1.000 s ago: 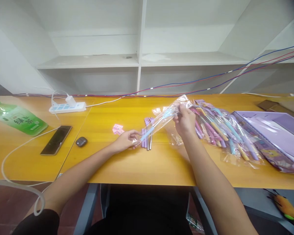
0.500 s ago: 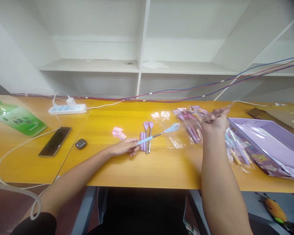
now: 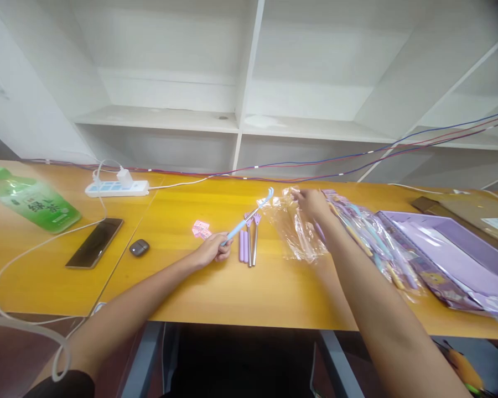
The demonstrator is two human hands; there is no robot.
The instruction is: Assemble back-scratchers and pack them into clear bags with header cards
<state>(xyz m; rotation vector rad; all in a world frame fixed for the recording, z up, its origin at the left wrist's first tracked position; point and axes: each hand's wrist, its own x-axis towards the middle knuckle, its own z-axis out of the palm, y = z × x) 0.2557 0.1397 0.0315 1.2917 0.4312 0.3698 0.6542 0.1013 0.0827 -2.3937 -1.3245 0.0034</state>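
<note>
My left hand (image 3: 213, 253) is closed round the handle of a light blue back scratcher (image 3: 249, 218), which points up and to the right above the table. Two purple back scratchers (image 3: 249, 243) lie on the yellow table (image 3: 216, 287) just right of that hand. My right hand (image 3: 311, 202) reaches to the far side and pinches the top of an empty clear plastic sleeve (image 3: 296, 232) lying on the table. A pile of wrapped back scratchers (image 3: 369, 235) lies right of my right arm.
A purple tray (image 3: 452, 249) stands at the right. A green bottle (image 3: 31, 202), a phone (image 3: 94, 243), a small dark case (image 3: 139, 247), a power strip (image 3: 116, 188) with cables and pink tags (image 3: 201, 228) lie at the left. White shelves rise behind the table.
The blue scratcher came out of its sleeve and stayed in my left hand, now tilted upward. My right hand carried the sleeve off to the right, then came back to the far middle.
</note>
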